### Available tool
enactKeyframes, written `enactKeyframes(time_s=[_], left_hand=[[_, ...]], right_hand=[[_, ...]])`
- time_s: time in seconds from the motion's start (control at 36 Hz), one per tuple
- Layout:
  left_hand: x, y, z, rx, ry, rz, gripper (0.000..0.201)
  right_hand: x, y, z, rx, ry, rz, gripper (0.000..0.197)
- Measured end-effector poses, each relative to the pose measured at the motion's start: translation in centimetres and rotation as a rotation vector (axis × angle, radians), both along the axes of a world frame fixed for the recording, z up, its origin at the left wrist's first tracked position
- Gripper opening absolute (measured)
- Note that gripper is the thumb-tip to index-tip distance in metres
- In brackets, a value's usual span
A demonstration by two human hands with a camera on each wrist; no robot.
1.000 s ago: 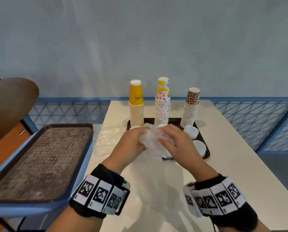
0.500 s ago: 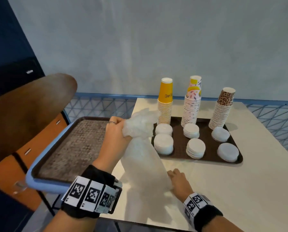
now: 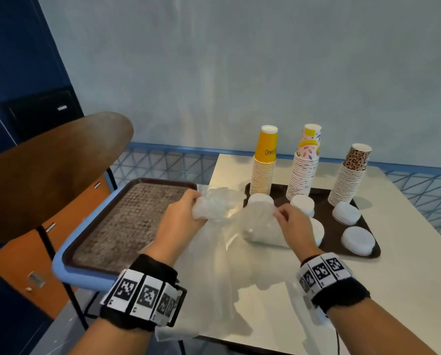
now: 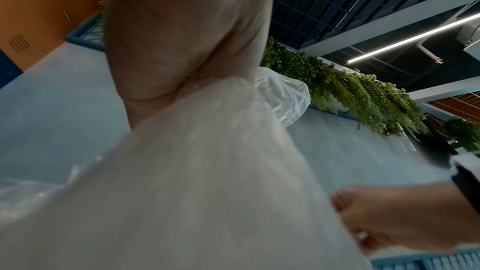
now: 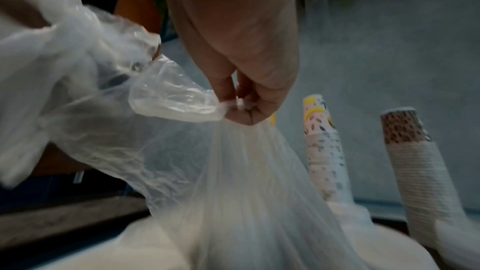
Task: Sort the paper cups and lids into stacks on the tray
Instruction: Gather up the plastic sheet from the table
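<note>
The brown tray on the white table is already carrying the sorted goods: three tall cup stacks along its far edge, the yellow cup stack, the banana-print cup stack and the leopard-print cup stack, with low piles of white lids in front of them. Nothing loose is showing on the table beside the tray, so the sorting itself is looking finished.

What is going on now is clearing the wrapping. The left hand is clutching a crumpled wad of clear plastic bag just left of the tray, with the film trailing down from its fist toward the near table edge. The right hand, which half a second ago was lying flat on the table near the front edge, has come up to the tray's near-left corner and is pinching a second fold of plastic film between thumb and fingertips; the right wrist view is showing that pinch plainly. A second before, both hands were bunched together over the tray; now they are working apart.

My reading is that the film is being gathered for removal, perhaps onto the empty blue-rimmed tray left of the brown tray.
</note>
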State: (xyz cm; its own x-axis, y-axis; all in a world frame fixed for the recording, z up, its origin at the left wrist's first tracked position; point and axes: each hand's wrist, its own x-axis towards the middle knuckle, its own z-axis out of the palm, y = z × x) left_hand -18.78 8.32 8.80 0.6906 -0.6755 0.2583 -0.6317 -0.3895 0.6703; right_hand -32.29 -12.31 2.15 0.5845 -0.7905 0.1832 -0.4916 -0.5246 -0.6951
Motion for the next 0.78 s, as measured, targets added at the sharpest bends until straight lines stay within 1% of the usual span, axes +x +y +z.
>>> enactKeyframes(time_s=[0.08,0.14,0.22,0.28,0.31,0.33,0.36,0.42,0.44,0.47,0.53,0.56,0.61,0.67,0.69,0.72,0.78], left_hand=[[0.0,0.0,-0.2,-0.039,0.039,-0.046,0.056],[0.1,0.0,-0.3,-0.070,0.064,-0.079,0.072],[0.2,0.0,-0.1,-0.103,0.094,-0.140,0.095],[0.3,0.0,0.0,-0.107,0.073,-0.187,0.101],[0.3,0.0,0.1,-0.110,0.074,-0.210,0.100],[0.3,0.0,0.3,-0.109,0.096,-0.229,0.093],[0.5,-0.1,0.4,-0.100,0.124,-0.226,0.079],[0.7,-0.1,0.5,-0.051,0.118,-0.169,0.039],[0.7,-0.2,0.7,-0.023,0.102,-0.135,0.026],[1.0,-0.4,0.6,0.016,0.092,-0.099,0.019],[1.8,-1.2,0.6,0.109,0.086,-0.008,0.022],[2.2,-1.4,0.5,0.107,0.083,0.015,0.025],[3.1,-1.5,0.5,0.095,0.055,0.090,0.036],[3.9,-0.8,0.5,0.058,-0.035,0.187,0.037],[4.3,-0.6,0.6,-0.013,-0.064,0.220,0.036],[4.5,-0.3,0.9,-0.092,-0.066,0.241,0.035],[5.2,0.2,1.5,-0.144,-0.101,0.253,0.034]], right_hand=[[1.1,1.0,2.6,-0.052,-0.126,0.046,0.015],[1.9,2.3,4.3,-0.080,-0.197,0.124,0.011],[3.0,4.9,6.4,-0.095,-0.249,0.312,0.012],[3.6,6.6,7.2,-0.059,-0.266,0.477,0.013],[3.9,7.3,7.4,-0.044,-0.254,0.553,0.013],[4.1,7.9,7.6,-0.029,-0.232,0.612,0.013],[4.3,8.3,7.7,-0.013,-0.214,0.651,0.014],[4.7,8.6,8.0,0.021,-0.204,0.690,0.014],[4.9,8.7,8.1,0.043,-0.208,0.706,0.015],[5.1,8.6,8.3,0.071,-0.214,0.726,0.014],[5.7,8.3,8.2,0.114,-0.249,0.743,0.011],[6.2,8.0,8.0,0.119,-0.283,0.720,0.010],[7.6,6.9,7.3,0.103,-0.376,0.617,0.014],[9.4,5.3,6.0,0.073,-0.434,0.499,0.017],[10.4,4.3,5.2,0.058,-0.417,0.450,0.017],[11.4,3.4,4.2,0.045,-0.358,0.414,0.017],[13.3,1.7,1.8,0.034,-0.154,0.412,0.019]])
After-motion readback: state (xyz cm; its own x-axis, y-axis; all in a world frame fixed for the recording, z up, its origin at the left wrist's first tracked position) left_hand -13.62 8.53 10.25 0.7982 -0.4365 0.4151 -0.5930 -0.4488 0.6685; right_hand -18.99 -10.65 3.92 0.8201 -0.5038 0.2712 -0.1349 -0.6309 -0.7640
